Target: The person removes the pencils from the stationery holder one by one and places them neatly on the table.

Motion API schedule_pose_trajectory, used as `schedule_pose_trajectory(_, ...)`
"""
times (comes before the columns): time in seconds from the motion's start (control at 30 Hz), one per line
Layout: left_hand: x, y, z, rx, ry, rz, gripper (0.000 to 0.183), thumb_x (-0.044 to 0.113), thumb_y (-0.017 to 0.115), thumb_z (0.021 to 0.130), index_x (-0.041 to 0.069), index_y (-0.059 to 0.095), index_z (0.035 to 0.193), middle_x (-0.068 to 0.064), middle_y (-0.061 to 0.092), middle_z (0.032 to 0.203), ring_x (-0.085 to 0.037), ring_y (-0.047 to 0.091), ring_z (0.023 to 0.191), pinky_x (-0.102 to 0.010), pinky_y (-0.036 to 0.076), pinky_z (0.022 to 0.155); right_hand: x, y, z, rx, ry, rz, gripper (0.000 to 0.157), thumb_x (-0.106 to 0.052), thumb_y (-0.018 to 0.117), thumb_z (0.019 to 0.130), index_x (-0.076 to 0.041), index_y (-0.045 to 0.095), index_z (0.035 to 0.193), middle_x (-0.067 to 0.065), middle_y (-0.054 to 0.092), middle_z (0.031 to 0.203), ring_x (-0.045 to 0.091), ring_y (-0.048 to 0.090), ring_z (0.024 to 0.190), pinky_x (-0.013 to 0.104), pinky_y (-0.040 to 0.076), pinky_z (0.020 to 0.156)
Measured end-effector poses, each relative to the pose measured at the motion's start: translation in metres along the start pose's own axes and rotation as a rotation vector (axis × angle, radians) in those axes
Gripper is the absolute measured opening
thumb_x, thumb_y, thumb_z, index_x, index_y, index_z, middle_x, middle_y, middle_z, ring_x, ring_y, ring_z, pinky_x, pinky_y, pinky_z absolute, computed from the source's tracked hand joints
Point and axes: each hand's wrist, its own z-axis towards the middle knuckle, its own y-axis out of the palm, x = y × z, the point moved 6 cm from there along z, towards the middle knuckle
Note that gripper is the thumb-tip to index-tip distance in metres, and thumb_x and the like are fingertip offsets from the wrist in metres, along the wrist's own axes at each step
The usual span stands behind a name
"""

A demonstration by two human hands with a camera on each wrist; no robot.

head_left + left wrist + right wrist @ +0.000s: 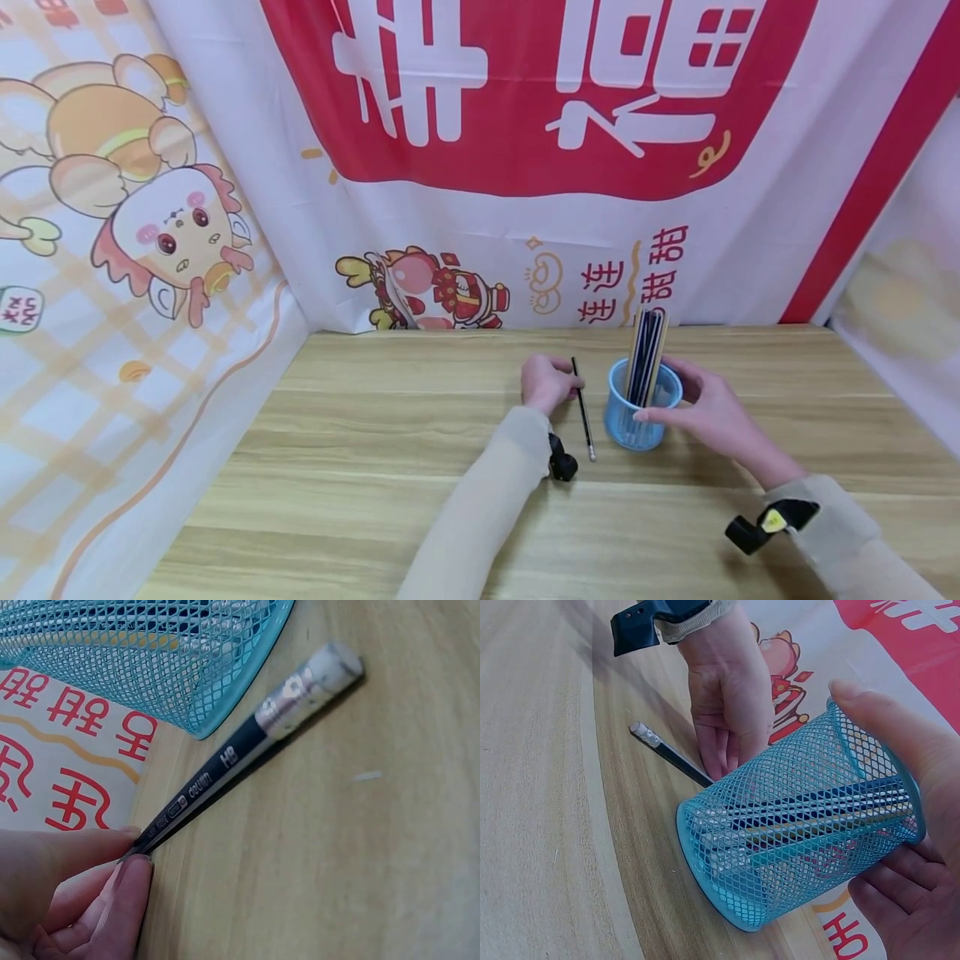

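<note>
A dark pencil (585, 421) with a white eraser end lies along the tabletop, left of a light blue mesh pencil cup (633, 433). My left hand (547, 385) pinches it between thumb and fingers; in the left wrist view its eraser end (330, 667) points away from the hand and shows HB lettering. The cup stands upright on the table and holds several dark and wood-coloured pencils (647, 358). Around the cup's rim from the right, my right hand (708, 412) grips it with thumb in front and fingers behind. Those fingers are partly hidden by the cup in the head view.
Both hands work over a wood-grain table (360, 467). A white and red printed cloth (487, 217) hangs along its back edge, close behind the cup. Another cartoon-printed cloth (150, 400) runs down the left side.
</note>
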Motion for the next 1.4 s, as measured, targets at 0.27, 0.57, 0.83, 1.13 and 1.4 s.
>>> schedule_pose_trajectory(0.27,-0.001,0.001,0.002,0.007,0.009,0.026,0.030,-0.002,0.090,0.073,0.003,0.078,0.100,-0.004,0.071,0.079,-0.014,0.069,0.058,-0.024,0.059,0.055,0.001,0.000,0.001,-0.001,-0.002,0.006,0.097,-0.041,0.087,0.081,0.000,0.038,0.154,0.025,0.048,0.148,0.042,0.050,0.130,0.056,0.042,0.108)
schedule_pose_trajectory(0.57,0.000,-0.001,0.000,0.017,0.042,0.032,0.033,0.000,0.092,0.071,0.004,0.078,0.100,-0.002,0.072,0.077,-0.015,0.070,0.059,-0.025,0.059,0.056,-0.001,-0.001,0.000,-0.007,-0.003,0.004,0.096,-0.041,0.087,0.082,-0.001,0.038,0.155,0.024,0.048,0.148,0.042,0.051,0.130,0.057,0.042,0.107)
schedule_pose_trajectory(0.83,0.007,-0.005,-0.005,-0.001,0.078,-0.004,0.031,0.007,0.090,0.076,0.006,0.079,0.104,0.003,0.071,0.072,-0.019,0.073,0.067,-0.027,0.060,0.058,-0.002,0.000,-0.001,0.003,-0.011,-0.006,0.096,-0.039,0.087,0.082,0.001,0.038,0.154,0.026,0.049,0.147,0.042,0.052,0.128,0.057,0.044,0.106)
schedule_pose_trajectory(1.13,0.045,-0.021,-0.020,-0.005,0.229,-0.017,0.027,0.028,0.093,0.075,0.020,0.081,0.098,0.009,0.075,0.089,-0.009,0.070,0.084,-0.026,0.058,0.076,0.002,0.000,0.001,0.004,-0.010,-0.004,0.097,-0.041,0.087,0.082,0.000,0.038,0.154,0.025,0.048,0.147,0.043,0.051,0.129,0.057,0.043,0.107)
schedule_pose_trajectory(1.4,0.078,-0.018,-0.041,-0.077,0.367,-0.105,0.034,0.032,0.093,0.074,0.024,0.080,0.103,0.015,0.075,0.092,-0.003,0.069,0.084,-0.023,0.058,0.079,0.002,0.000,0.001,0.008,-0.012,-0.002,0.096,-0.041,0.087,0.082,0.001,0.039,0.153,0.025,0.050,0.147,0.043,0.052,0.129,0.058,0.043,0.107)
